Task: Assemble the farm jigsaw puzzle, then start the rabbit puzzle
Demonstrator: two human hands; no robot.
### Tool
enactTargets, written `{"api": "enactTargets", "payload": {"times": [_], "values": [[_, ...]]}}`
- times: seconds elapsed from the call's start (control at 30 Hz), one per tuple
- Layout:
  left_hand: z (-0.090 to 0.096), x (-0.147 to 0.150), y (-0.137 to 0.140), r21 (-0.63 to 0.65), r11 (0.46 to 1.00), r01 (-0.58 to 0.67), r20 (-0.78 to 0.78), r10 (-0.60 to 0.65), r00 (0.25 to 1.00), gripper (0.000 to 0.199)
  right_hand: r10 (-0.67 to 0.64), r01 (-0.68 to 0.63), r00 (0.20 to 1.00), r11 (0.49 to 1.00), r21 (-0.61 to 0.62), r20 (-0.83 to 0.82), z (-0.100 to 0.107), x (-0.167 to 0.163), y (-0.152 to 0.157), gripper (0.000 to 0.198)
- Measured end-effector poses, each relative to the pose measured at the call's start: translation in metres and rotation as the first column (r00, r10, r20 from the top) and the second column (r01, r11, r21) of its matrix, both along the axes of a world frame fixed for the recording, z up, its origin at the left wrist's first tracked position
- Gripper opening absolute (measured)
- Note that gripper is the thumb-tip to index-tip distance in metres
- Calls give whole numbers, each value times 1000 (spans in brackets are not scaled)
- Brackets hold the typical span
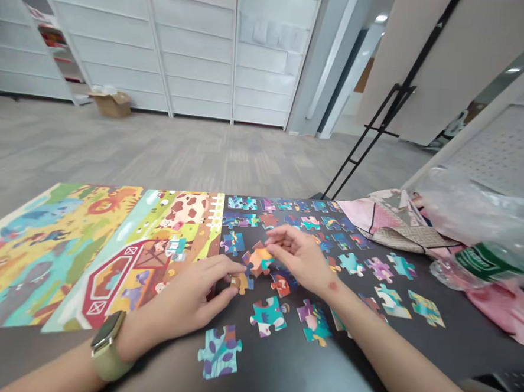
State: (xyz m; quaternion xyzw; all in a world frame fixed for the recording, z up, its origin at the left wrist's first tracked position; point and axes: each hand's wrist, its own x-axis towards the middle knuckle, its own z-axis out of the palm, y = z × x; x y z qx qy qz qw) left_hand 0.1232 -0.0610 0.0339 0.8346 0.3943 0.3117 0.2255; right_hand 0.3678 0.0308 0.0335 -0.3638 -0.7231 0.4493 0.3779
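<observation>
Two posters [66,237] fill the lower left. The left hand [189,295] curls its grip at a tan piece [240,284], hold unclear. Just up-right, at centre, an orange piece [258,259] meets the thumb of the nearer right hand [306,262], pinch unclear. Loose pieces [270,316] crowd around; bottle [484,261] far right.

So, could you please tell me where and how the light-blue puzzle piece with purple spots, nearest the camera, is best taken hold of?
I'd pinch the light-blue puzzle piece across its left and right edges, coming from above on the near side, away from the left hand: it lies flat, a knob juts out on each of those sides, and no other piece touches it.
</observation>
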Motion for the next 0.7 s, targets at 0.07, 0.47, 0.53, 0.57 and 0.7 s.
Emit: {"api": "enactTargets", "payload": {"times": [0.07, 0.47, 0.53, 0.57, 0.7], "values": [[-1, -2, 1, 33, 999, 23, -65, -21, 998, 28, -99, 96, 994, 993, 69, 38, -3, 8, 10, 16], [-15, -9, 4, 146, 985, 95, -301, -47, 953, 29, -267, 119, 919, 891, 439, 291, 28, 37, 22, 26], [-17, -13, 3, 163, 983, 85, -305, -32, 952, 30, -369, 265, 913, 862, 431, 177, 39, 55, 9, 23], [-17, -14, 3, 170, 982, 85, -307, -29, 951, 30, -421, 339, 900, 840, 424, 114, 42, 67, -2, 21], [-19, -14, 2, 193, 976, 102, -322, -36, 946, 32, -629, 546, 776, 703, 456, 41, 23, 120, -70, 19]]}}
